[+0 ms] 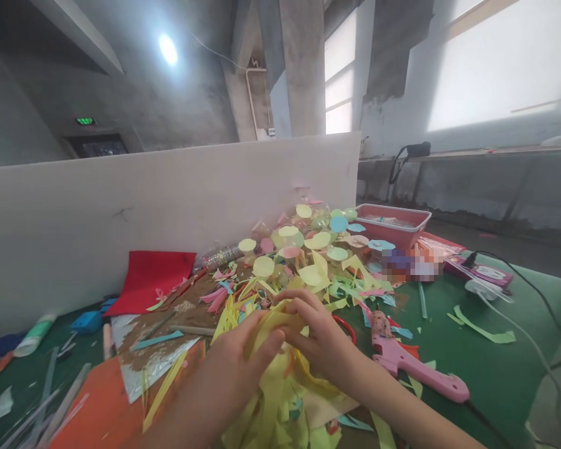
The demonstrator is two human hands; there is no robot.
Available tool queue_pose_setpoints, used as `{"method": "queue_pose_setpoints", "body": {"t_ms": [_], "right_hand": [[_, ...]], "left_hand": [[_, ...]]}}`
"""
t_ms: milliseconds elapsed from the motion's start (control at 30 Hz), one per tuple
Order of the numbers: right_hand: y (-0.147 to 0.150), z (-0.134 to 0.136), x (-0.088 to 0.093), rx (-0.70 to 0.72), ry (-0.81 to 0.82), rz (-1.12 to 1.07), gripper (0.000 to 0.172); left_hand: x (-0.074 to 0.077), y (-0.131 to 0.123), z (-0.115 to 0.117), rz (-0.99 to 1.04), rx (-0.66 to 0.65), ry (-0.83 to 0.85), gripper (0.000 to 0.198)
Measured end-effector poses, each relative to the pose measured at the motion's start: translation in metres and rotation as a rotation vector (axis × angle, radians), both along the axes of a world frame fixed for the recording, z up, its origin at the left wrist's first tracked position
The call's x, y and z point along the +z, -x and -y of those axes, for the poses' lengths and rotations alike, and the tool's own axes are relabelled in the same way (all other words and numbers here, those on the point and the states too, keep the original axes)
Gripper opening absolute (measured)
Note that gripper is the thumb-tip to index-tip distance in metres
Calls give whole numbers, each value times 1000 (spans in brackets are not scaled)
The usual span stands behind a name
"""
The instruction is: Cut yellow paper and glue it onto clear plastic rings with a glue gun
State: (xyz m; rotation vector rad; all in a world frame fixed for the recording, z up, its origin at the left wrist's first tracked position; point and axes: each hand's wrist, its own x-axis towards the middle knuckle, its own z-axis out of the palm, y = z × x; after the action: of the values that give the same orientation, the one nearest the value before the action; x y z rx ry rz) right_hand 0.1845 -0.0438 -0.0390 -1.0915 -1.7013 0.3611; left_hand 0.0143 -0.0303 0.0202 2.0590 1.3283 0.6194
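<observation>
Both hands are closed around a piece of yellow paper (273,324) above the cluttered table. My left hand (245,355) grips its near left side, the thumb pressed toward the middle. From the right, my right hand (313,327) has its fingers curled over the far edge. Yellow paper strips (262,411) hang and lie beneath the hands, partly covered by them. To the right of my right hand lies a pink hot glue gun (421,368). A red loop like a scissors handle (348,327) shows just behind my right wrist.
Beyond the hands stands a heap of paper discs (318,240) and plastic-looking pieces among paper scraps. A white board (168,199) closes off the back. At the back right sits a pink basket (393,227); a red sheet (152,280) lies left. Cables (542,349) run along the right edge.
</observation>
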Motion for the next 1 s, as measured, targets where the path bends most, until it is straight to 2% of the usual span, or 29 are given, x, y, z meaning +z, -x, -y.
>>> {"method": "queue_pose_setpoints", "body": {"t_ms": [100,267,400,467,567,700,1000], "right_hand": [[0,-1,-1,-13,71,-42,6],[-1,1,0,-26,210,-188,14],[-1,3,5,-30,272,-254,24],[-1,3,6,-2,303,-271,24],[-1,0,5,33,290,-270,17],[0,-4,2,28,277,-283,26],[1,-6,2,-40,288,-258,29]], "left_hand": [[-2,-2,1,-60,1,3,44],[0,-2,2,0,18,-25,39],[-1,-3,3,-17,37,0,40],[-4,-4,1,-33,17,10,41],[-9,-6,-2,-62,-6,18,42],[-11,-6,-3,-117,-9,0,42],[-13,-5,-1,-133,-50,-29,41]]}}
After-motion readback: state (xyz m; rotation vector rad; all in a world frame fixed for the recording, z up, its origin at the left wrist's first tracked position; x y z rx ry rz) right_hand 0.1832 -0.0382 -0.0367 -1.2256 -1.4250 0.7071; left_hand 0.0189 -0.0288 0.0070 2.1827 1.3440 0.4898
